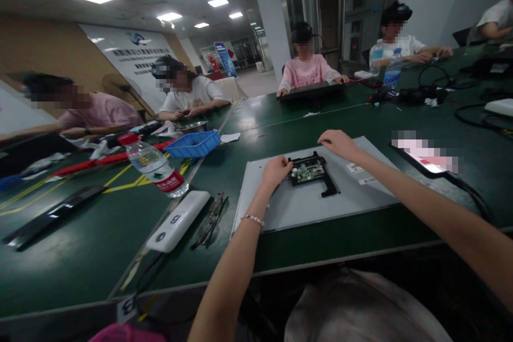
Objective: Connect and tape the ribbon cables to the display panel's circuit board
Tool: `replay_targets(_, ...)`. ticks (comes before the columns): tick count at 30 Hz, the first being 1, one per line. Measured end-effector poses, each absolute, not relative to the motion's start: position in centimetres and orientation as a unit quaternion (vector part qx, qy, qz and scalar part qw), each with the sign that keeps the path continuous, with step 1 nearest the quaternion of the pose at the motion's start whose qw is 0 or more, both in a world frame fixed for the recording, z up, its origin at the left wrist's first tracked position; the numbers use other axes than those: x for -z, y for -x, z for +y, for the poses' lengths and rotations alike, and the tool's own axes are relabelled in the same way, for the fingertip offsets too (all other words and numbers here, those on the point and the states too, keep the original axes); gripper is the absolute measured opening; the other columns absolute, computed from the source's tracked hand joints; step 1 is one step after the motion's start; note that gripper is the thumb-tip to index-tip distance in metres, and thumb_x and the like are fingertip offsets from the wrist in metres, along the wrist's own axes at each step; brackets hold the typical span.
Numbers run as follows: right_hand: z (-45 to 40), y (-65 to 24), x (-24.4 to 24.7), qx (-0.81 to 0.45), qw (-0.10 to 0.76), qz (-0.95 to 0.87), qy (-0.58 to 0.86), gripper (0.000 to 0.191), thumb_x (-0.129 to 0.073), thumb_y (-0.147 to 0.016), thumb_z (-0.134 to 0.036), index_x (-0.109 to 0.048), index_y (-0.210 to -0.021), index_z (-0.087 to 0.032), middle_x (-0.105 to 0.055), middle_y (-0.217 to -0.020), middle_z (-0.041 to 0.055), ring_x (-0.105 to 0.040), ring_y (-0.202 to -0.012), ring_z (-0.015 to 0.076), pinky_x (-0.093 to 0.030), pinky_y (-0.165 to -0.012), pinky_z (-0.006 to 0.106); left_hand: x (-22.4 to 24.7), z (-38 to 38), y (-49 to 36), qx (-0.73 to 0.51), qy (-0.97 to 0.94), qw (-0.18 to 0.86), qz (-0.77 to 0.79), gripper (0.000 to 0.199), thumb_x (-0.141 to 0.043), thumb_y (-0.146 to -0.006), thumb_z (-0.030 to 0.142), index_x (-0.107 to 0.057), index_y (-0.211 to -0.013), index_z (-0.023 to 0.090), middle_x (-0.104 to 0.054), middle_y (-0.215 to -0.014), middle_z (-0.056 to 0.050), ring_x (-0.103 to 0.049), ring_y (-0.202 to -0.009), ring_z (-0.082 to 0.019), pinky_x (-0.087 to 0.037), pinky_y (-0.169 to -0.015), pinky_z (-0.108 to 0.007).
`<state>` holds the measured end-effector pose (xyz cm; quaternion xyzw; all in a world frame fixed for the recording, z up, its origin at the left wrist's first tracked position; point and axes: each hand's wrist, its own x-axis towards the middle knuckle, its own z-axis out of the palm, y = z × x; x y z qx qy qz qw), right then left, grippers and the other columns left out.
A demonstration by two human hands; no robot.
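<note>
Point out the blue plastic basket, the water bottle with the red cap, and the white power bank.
Blue basket (194, 146): head view, on its side wall.
Water bottle (170, 179): head view, on its red label.
White power bank (181, 218): head view, on its top face.

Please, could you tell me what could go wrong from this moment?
The left hand is at the edge of the exposed green circuit board; a finger might press its small parts. The thin-framed eyeglasses lie close beside the flat grey rectangular panel; if the panel shifted, it could scratch them.
</note>
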<state>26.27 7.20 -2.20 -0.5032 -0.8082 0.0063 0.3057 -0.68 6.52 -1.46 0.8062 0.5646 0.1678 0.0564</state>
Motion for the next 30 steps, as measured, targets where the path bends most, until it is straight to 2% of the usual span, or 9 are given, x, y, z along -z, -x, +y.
replay_targets(3,7.0,-27.4,3.9,-0.013,0.278,-0.817,0.505,0.033,-0.047,-0.082,-0.005,-0.074,-0.098,-0.015,-0.067,-0.115,0.0106,-0.060,-0.108,0.0229,-0.043,-0.098,0.035,1.5,6.6,0.8,-0.170,-0.809,0.059,0.560,0.022,-0.054,-0.085,0.038,-0.060,-0.076,0.019,-0.064,-0.071,-0.003,-0.056,-0.065,-0.016,-0.031,-0.056,-0.026)
replay_targets(6,6.9,-27.7,4.9,-0.009,0.298,-0.809,0.507,0.039,-0.044,-0.079,-0.002,-0.072,-0.105,-0.014,-0.062,-0.122,0.0118,-0.056,-0.114,0.0235,-0.041,-0.101,0.037,1.5,6.8,1.0,-0.179,-0.809,0.069,0.556,0.023,-0.054,-0.085,0.039,-0.061,-0.076,0.019,-0.065,-0.071,-0.002,-0.056,-0.065,-0.016,-0.033,-0.057,-0.025)
replay_targets(11,6.5,-27.5,4.7,0.001,0.367,-0.783,0.503,0.037,-0.043,-0.081,-0.002,-0.070,-0.103,-0.013,-0.064,-0.115,0.0119,-0.056,-0.110,0.0238,-0.042,-0.100,0.039,1.2,7.0,1.3,-0.196,-0.806,0.090,0.552,0.023,-0.048,-0.086,0.032,-0.063,-0.076,0.018,-0.066,-0.072,-0.003,-0.058,-0.068,-0.016,-0.037,-0.061,-0.025)
replay_targets(16,6.1,-27.3,5.1,-0.005,0.365,-0.789,0.494,0.033,-0.045,-0.081,-0.003,-0.070,-0.099,-0.014,-0.065,-0.110,0.0110,-0.056,-0.107,0.0236,-0.043,-0.097,0.039,0.8,7.0,1.4,-0.216,-0.794,0.104,0.558,0.018,-0.048,-0.084,0.023,-0.065,-0.082,0.016,-0.068,-0.076,-0.003,-0.060,-0.071,-0.016,-0.040,-0.065,-0.024)
replay_targets(22,5.7,-27.0,5.1,-0.005,0.365,-0.790,0.493,0.031,-0.046,-0.081,-0.003,-0.070,-0.097,-0.014,-0.065,-0.109,0.0110,-0.056,-0.106,0.0230,-0.043,-0.096,0.038,0.2,6.8,1.5,-0.244,-0.799,0.091,0.542,0.015,-0.051,-0.081,0.022,-0.065,-0.080,0.016,-0.066,-0.071,-0.002,-0.057,-0.066,-0.014,-0.038,-0.062,-0.023)
replay_targets(25,5.6,-27.0,4.9,-0.001,0.364,-0.791,0.493,0.030,-0.046,-0.081,-0.004,-0.070,-0.097,-0.014,-0.065,-0.108,0.0114,-0.056,-0.105,0.0231,-0.043,-0.095,0.038,-0.2,6.5,1.3,-0.240,-0.808,0.079,0.533,0.017,-0.051,-0.082,0.026,-0.064,-0.076,0.016,-0.064,-0.068,-0.001,-0.055,-0.063,-0.014,-0.036,-0.060,-0.023)
replay_targets(30,5.8,-27.1,5.2,-0.006,0.351,-0.796,0.494,0.030,-0.046,-0.082,-0.005,-0.070,-0.099,-0.013,-0.065,-0.109,0.0116,-0.056,-0.106,0.0235,-0.043,-0.096,0.038,-0.3,6.0,1.0,-0.200,-0.834,0.079,0.509,0.035,-0.046,-0.089,0.042,-0.063,-0.071,0.017,-0.061,-0.062,-0.001,-0.052,-0.059,-0.014,-0.034,-0.057,-0.024)
